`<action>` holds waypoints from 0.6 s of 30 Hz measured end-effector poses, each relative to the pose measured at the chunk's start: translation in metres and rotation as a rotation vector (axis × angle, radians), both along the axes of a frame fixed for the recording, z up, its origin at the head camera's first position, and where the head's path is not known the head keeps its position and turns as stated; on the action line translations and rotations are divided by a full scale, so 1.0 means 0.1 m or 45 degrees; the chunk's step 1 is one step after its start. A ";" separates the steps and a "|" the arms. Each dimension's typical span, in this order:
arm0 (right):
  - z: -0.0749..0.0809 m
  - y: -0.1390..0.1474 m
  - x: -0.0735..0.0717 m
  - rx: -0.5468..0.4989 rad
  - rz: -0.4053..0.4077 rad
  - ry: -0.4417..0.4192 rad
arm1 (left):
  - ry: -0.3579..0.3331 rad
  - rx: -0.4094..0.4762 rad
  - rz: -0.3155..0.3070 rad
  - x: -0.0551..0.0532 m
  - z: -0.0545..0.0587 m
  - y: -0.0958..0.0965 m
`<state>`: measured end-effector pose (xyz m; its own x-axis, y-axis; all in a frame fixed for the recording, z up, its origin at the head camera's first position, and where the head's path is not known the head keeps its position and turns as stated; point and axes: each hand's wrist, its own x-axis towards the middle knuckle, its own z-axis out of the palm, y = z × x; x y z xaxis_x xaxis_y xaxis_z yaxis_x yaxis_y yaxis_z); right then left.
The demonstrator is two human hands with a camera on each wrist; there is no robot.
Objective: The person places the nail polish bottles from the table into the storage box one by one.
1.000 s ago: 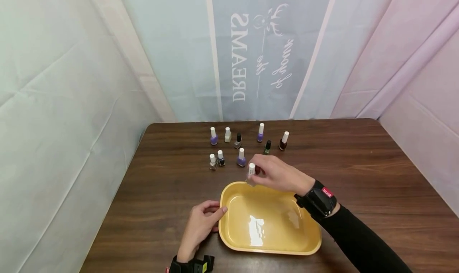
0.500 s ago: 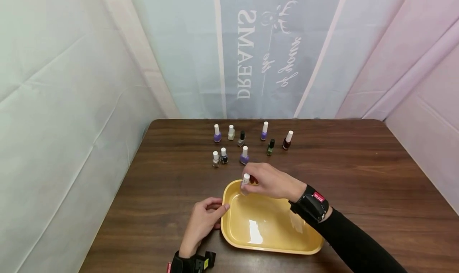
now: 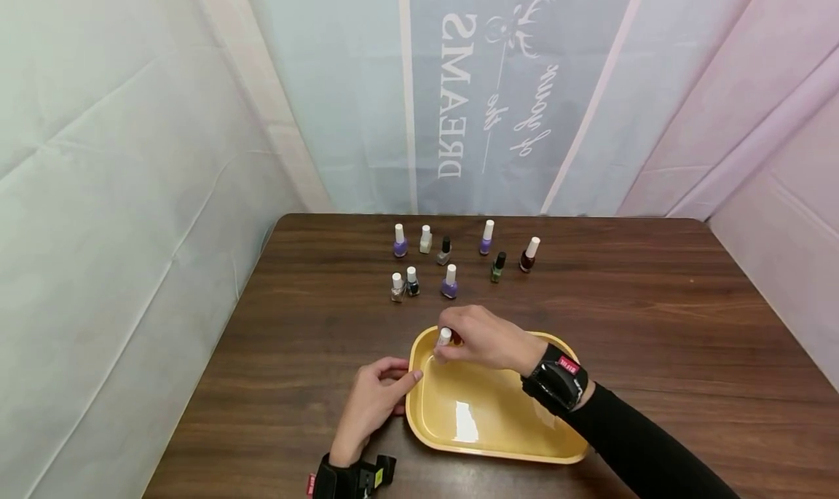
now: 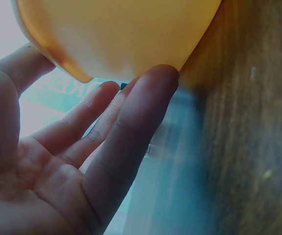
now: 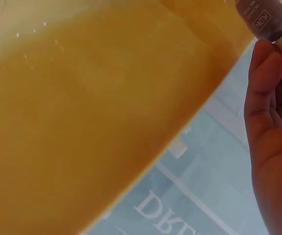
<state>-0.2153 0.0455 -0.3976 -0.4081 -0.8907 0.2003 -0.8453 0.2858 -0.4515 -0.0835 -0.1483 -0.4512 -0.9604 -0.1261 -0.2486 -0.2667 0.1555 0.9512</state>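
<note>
In the head view my right hand (image 3: 488, 341) pinches a nail polish bottle by its white cap (image 3: 444, 336), over the far left corner of a yellow tray (image 3: 498, 455). The right wrist view shows this nail polish bottle (image 5: 265, 17) to be greyish mauve with pale lettering; it appears over the tray's inside. My left hand (image 3: 373, 401) holds the tray's left end, thumb at the rim and fingers against the outer wall. In the left wrist view, fingertips (image 4: 155, 81) touch the wall. No bottles show in the visible part of the tray.
Behind the tray stand several nail polish bottles: purple ones (image 3: 448, 288), a clear one (image 3: 397, 289), a dark one (image 3: 412, 283), a green one (image 3: 497, 269) and a dark red one (image 3: 527, 258). The brown wooden table (image 3: 295, 317) ends at hanging cloth (image 3: 354, 120).
My right hand has brought the nail polish bottle from the tray's far rim down and slightly left, in over the tray's corner. My left hand stays at the tray's end.
</note>
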 end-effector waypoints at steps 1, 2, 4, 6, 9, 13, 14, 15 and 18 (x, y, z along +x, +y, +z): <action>-0.01 -0.01 0.01 0.011 -0.006 -0.002 | -0.001 0.000 -0.004 0.00 0.00 0.00; -0.02 -0.02 0.02 0.026 -0.014 -0.005 | -0.005 0.001 -0.007 0.00 -0.01 0.00; -0.04 -0.04 0.04 0.056 -0.029 -0.007 | -0.008 0.002 -0.013 0.00 -0.02 0.00; -0.06 -0.06 0.05 0.073 -0.036 -0.008 | 0.003 0.003 -0.020 0.01 -0.01 0.00; -0.07 -0.08 0.05 0.077 -0.030 0.001 | 0.017 0.005 -0.019 0.01 0.01 0.01; -0.07 -0.11 0.04 0.089 -0.020 0.011 | 0.016 -0.002 -0.007 -0.01 0.00 0.00; -0.08 -0.12 0.04 0.093 -0.021 0.013 | 0.014 -0.006 -0.005 -0.01 -0.01 0.00; -0.08 -0.12 0.04 0.092 -0.020 0.014 | 0.015 -0.004 -0.004 -0.01 -0.01 0.00; -0.10 -0.13 0.05 0.084 -0.019 0.025 | 0.017 0.000 -0.004 -0.02 -0.03 0.00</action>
